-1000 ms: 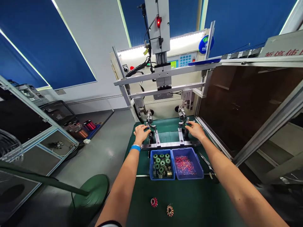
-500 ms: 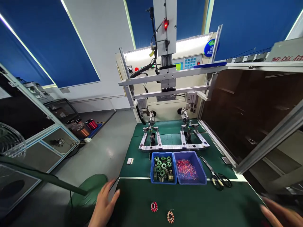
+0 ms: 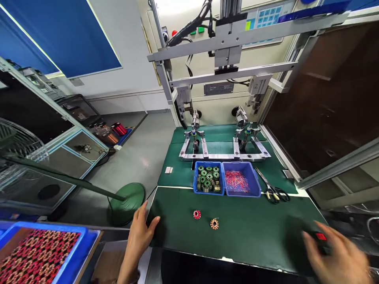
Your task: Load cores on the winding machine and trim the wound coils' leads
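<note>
Having left the fixture (image 3: 220, 156), left hand (image 3: 139, 232) spreads fingers; right hand (image 3: 340, 250), grip unclear, blurs at a red-marked box (image 3: 321, 236).

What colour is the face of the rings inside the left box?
The rings have green faces; the head view shows it best.

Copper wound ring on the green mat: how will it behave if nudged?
The copper ring looks stiff, given its compact wound shape. Seemingly lying flat on the green mat, it would probably slide rather than roll. A thin wire end appears to stick out, and might bend or snag.
</note>
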Demonstrator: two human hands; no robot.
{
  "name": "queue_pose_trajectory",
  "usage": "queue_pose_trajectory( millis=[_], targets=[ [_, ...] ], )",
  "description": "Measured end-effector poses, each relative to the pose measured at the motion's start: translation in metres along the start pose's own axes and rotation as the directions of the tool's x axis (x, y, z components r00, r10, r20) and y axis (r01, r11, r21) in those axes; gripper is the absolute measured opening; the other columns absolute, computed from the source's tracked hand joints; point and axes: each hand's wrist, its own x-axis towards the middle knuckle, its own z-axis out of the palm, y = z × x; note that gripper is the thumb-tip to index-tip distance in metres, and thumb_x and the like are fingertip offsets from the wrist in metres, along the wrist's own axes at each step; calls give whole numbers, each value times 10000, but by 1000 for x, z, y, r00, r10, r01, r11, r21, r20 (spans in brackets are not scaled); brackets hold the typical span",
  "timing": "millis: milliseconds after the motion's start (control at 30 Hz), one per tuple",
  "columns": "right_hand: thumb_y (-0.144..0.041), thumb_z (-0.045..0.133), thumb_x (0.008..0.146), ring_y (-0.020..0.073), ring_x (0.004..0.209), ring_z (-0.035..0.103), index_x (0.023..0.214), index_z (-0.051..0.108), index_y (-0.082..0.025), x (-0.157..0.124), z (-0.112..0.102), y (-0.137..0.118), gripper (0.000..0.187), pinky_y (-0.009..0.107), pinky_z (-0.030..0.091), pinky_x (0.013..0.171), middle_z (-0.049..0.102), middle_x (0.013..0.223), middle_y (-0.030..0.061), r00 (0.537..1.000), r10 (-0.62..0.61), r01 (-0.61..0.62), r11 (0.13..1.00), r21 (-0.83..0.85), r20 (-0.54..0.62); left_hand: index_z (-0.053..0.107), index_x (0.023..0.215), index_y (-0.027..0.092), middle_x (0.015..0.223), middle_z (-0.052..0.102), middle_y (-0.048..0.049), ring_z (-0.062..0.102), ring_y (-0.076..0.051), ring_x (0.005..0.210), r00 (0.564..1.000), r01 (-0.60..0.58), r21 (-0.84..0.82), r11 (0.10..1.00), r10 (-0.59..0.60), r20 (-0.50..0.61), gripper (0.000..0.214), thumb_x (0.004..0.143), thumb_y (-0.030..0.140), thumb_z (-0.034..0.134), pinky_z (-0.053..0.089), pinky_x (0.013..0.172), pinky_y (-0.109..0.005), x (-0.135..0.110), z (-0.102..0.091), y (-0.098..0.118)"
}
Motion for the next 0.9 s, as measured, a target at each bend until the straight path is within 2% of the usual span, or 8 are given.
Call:
queue_pose_trajectory(
  millis=[100, 167, 333, 400, 533, 633, 800, 900],
  targets=[
    [-478, 528, 979, 270, 914, 608, 1177, 596, -223, 5, 28, -98, 330, 398, 529, 742, 627, 1073, 95, 949, -265, 193, 917, 350, 171, 531, 1295, 167, 1275, 535, -149, 557, -302, 1144, 964, -244, -29, 969, 239, -120, 570, 850, 516, 602, 466, 1001, -497, 7, 14, 53],
    [-451, 695, 897, 280, 1078, 542, 1318, 519, -221, 5, 44, -151, 511, 402, 522, 873, 574, 1194, 99, 819, -433, 191, 824, 533, 376, 575, 1247, 202, 1274, 542, -113, 543, -260, 1164, 916, -398, -153, 905, 384, -115, 412, 904, 430, 585, 496, 960, -412, 16, 29, 99],
    [-119, 840, 745, 240, 874, 536, 947, 644, -186, 36, 58, -204, 289, 369, 497, 786, 581, 924, 45, 556, -587, 186, 778, 600, 588, 591, 1237, 207, 1243, 568, -104, 577, -211, 1096, 811, -478, -498, 723, 581, 64, 352, 916, 350, 617, 500, 912, -326, 46, 70, 185],
    [-215, 838, 787, 237, 876, 538, 935, 652, -192, 65, 59, -205, 238, 364, 489, 782, 576, 912, 46, 594, -634, 167, 699, 695, 495, 576, 1241, 176, 1174, 611, -123, 603, -213, 1031, 784, -334, -641, 691, 581, 218, 428, 885, 393, 669, 502, 888, -324, 57, 84, 197],
    [-548, 715, 871, 327, 1148, 442, 1057, 700, -253, 116, 71, -206, 349, 511, 415, 968, 505, 1227, 120, 808, -565, 262, 600, 756, 168, 525, 1275, 166, 1173, 626, -153, 630, -238, 1003, 664, 129, -815, 565, 562, 494, 617, 810, 499, 757, 519, 819, -310, 65, 104, 194],
    [-675, 661, 847, 347, 1213, 386, 1058, 728, -294, 130, 85, -207, 441, 542, 387, 993, 463, 1285, 116, 836, -529, 237, 587, 774, 145, 534, 1275, 197, 1127, 648, -116, 650, -202, 924, 593, 353, -801, 484, 547, 591, 641, 763, 454, 821, 521, 714, -242, 61, 112, 185],
    [-639, 704, 843, 230, 885, 541, 1050, 694, -238, 121, 95, -203, 451, 373, 474, 792, 556, 964, 72, 878, -431, 8, 449, 893, 209, 651, 1017, 129, 923, 685, -76, 661, -138, 789, 665, 370, -774, 513, 435, 607, 457, 698, 358, 886, 530, 668, -180, 54, 119, 180],
    [-496, 683, 917, 149, 675, 515, 927, 678, -191, 119, 92, -197, 305, 262, 423, 611, 550, 792, 27, 879, -391, -162, 293, 942, 273, 665, 903, 104, 741, 662, -41, 652, -125, 609, 651, 437, -718, 542, 360, 668, 442, 665, 394, 900, 543, 565, -181, 52, 121, 182]
  ],
)
